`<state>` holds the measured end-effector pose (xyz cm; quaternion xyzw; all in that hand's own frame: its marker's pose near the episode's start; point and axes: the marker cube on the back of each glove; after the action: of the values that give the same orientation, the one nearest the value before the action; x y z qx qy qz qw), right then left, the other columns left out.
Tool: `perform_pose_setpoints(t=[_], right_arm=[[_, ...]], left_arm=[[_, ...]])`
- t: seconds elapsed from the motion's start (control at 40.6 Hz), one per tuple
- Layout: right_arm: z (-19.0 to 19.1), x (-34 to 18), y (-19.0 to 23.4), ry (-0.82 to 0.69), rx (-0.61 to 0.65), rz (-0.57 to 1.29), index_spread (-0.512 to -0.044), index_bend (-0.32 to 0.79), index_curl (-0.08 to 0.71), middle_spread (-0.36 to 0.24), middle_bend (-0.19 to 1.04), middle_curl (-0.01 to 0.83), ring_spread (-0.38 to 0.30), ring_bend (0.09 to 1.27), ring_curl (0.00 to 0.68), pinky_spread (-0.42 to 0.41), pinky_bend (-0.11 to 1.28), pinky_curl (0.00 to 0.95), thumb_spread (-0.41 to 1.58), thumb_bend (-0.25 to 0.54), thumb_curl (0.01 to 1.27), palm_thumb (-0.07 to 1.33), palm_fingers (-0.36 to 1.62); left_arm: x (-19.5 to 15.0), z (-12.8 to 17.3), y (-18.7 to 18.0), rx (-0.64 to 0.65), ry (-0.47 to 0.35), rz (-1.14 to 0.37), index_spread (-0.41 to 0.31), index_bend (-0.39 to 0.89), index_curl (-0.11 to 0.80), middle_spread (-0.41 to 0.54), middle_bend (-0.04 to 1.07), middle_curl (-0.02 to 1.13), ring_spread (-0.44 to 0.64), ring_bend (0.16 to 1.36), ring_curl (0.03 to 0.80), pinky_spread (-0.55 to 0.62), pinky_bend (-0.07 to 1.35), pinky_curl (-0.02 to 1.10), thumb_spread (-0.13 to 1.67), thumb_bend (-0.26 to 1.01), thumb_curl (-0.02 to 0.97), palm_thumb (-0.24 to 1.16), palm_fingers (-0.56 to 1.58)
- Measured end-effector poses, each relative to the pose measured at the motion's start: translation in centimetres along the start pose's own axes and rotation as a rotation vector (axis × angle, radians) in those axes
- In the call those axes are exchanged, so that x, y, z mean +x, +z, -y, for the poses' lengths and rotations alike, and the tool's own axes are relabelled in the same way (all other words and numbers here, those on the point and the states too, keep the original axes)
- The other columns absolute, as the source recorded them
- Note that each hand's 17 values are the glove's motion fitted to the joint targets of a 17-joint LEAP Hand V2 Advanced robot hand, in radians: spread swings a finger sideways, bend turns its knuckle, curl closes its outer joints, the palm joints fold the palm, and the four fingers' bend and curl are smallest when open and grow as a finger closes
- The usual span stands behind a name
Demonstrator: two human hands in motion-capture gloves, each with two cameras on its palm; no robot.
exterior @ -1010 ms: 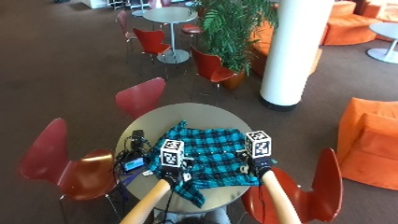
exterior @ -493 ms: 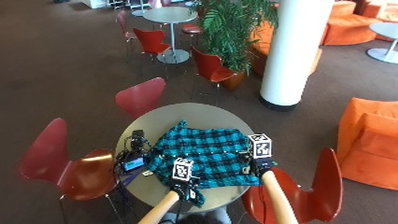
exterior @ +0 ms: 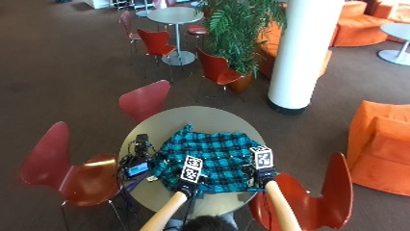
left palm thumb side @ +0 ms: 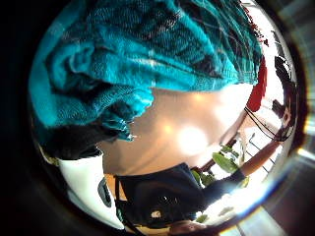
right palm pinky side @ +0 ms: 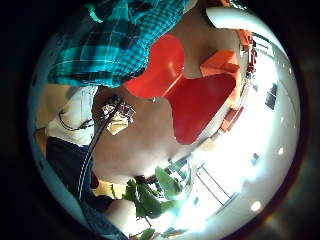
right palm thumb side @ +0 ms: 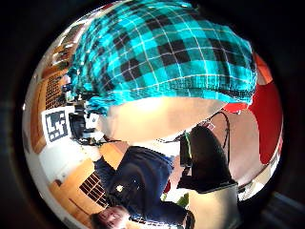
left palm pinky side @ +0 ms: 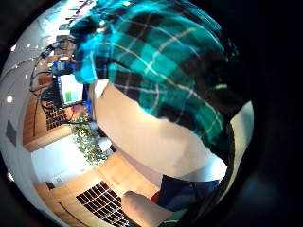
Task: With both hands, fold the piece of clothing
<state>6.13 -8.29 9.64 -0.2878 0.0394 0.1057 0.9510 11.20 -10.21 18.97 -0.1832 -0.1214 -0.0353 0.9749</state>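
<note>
Teal-and-black plaid shirt (exterior: 208,159) spread on round surface (exterior: 192,118); my left hand (exterior: 187,188) & right hand (exterior: 264,177) each pinch its near hem, both grips closed on cloth.

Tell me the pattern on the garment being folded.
Teal and black plaid shirt, clearest in the outside view.

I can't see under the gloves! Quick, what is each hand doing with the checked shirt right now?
Left hand: grips the near edge of the teal checked shirt.
Right hand: grips the shirt's near edge too.
</note>
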Motion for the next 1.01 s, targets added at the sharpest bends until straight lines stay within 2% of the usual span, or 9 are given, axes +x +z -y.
perform_pose_setpoints(t=[0.074, 0.246, 0.444, 0.764, 0.838, 0.887, 0.912, 0.936, 1.01], right_arm=[[-0.1, -0.4, -0.1, -0.015, 0.069, -0.007, -0.388, 0.14, 0.239, -0.088, 0.2, 0.33, -0.04, 0.43, 0.332, 0.126, 0.51, 0.35, 1.12, -0.006, 0.39, 0.69, 0.29], [0.6, -0.4, 1.3, -0.01, 0.033, 0.014, -0.387, 0.12, 0.235, -0.107, 0.2, 0.344, -0.06, 0.45, 0.338, 0.117, 0.48, 0.346, 1.1, -0.014, 0.41, 0.72, 0.32], [0.7, -0.2, 2.0, -0.024, 0.001, 0.023, -0.387, 0.12, 0.23, -0.116, 0.2, 0.354, -0.079, 0.45, 0.342, 0.112, 0.48, 0.348, 1.08, -0.019, 0.42, 0.73, 0.32], [1.9, -1.5, 2.8, -0.088, 0.125, -0.002, -0.372, 0.11, 0.219, -0.102, 0.17, 0.349, -0.061, 0.43, 0.344, 0.135, 0.55, 0.367, 1.04, -0.032, 0.41, 0.69, 0.27], [2.6, -1.1, 2.7, -0.022, 0.251, -0.074, -0.346, 0.12, 0.217, -0.129, 0.21, 0.355, -0.127, 0.52, 0.343, 0.063, 0.54, 0.342, 1.04, 0.012, 0.43, 0.77, 0.52], [3.1, -1.0, 2.4, -0.017, 0.344, -0.094, -0.332, 0.14, 0.226, -0.158, 0.23, 0.37, -0.181, 0.58, 0.354, -0.061, 0.59, 0.352, 1.03, 0.048, 0.46, 0.85, 0.84], [3.3, -1.0, 2.2, -0.027, 0.389, -0.093, -0.331, 0.1, 0.209, -0.158, 0.2, 0.355, -0.182, 0.56, 0.333, -0.051, 0.58, 0.33, 1.03, 0.026, 0.45, 0.83, 0.74], [3.4, -1.2, 2.1, -0.041, 0.418, -0.081, -0.321, 0.18, 0.25, -0.176, 0.26, 0.387, -0.206, 0.56, 0.356, -0.141, 0.6, 0.353, 0.94, 0.055, 0.49, 0.91, 0.95], [1.5, -1.6, 2.8, -0.069, 0.335, -0.016, -0.308, 0.24, 0.287, -0.198, 0.31, 0.413, -0.225, 0.56, 0.372, -0.223, 0.52, 0.339, 0.78, 0.049, 0.53, 0.97, 1.16]], left_arm=[[0.0, 0.3, -0.3, 0.005, 0.006, 0.01, -0.169, 0.2, 0.331, -0.12, 0.29, 0.35, -0.06, 0.5, 0.29, -0.21, 0.65, 0.37, 1.17, 0.17, 0.403, 0.63, 0.99], [-1.0, 0.9, -2.0, 0.041, 0.019, -0.012, -0.204, 0.14, 0.345, -0.21, 0.28, 0.39, -0.18, 0.46, 0.32, -0.32, 0.63, 0.38, 1.18, 0.16, 0.423, 0.7, 1.13], [-1.5, 7.0, -3.0, 0.165, 0.06, -0.011, -0.218, 0.11, 0.335, -0.267, 0.31, 0.43, -0.27, 0.49, 0.351, -0.38, 0.63, 0.39, 1.2, 0.15, 0.434, 0.74, 1.2], [-2.8, 6.3, -7.6, 0.229, 0.064, 0.023, -0.236, 0.12, 0.326, -0.305, 0.34, 0.47, -0.33, 0.52, 0.384, -0.41, 0.65, 0.4, 1.28, 0.1, 0.429, 0.74, 1.22], [-3.2, 6.0, -7.2, 0.224, 0.061, 0.024, -0.233, 0.12, 0.324, -0.31, 0.35, 0.47, -0.33, 0.52, 0.389, -0.41, 0.65, 0.41, 1.3, 0.1, 0.424, 0.73, 1.22], [-3.5, 5.9, -6.5, 0.209, 0.061, 0.024, -0.233, 0.11, 0.323, -0.312, 0.36, 0.48, -0.34, 0.53, 0.393, -0.41, 0.65, 0.41, 1.32, 0.1, 0.421, 0.73, 1.22], [-3.7, 5.8, -6.1, 0.203, 0.068, 0.021, -0.233, 0.12, 0.324, -0.313, 0.36, 0.48, -0.34, 0.53, 0.393, -0.41, 0.65, 0.41, 1.32, 0.09, 0.421, 0.74, 1.22], [-3.8, 5.5, -5.6, 0.197, 0.078, 0.016, -0.234, 0.12, 0.323, -0.313, 0.36, 0.48, -0.34, 0.53, 0.396, -0.41, 0.65, 0.41, 1.33, 0.09, 0.419, 0.73, 1.22], [-4.3, 4.2, -3.7, 0.171, 0.127, -0.011, -0.229, 0.11, 0.321, -0.314, 0.37, 0.49, -0.34, 0.54, 0.401, -0.41, 0.65, 0.41, 1.36, 0.09, 0.416, 0.74, 1.22]])
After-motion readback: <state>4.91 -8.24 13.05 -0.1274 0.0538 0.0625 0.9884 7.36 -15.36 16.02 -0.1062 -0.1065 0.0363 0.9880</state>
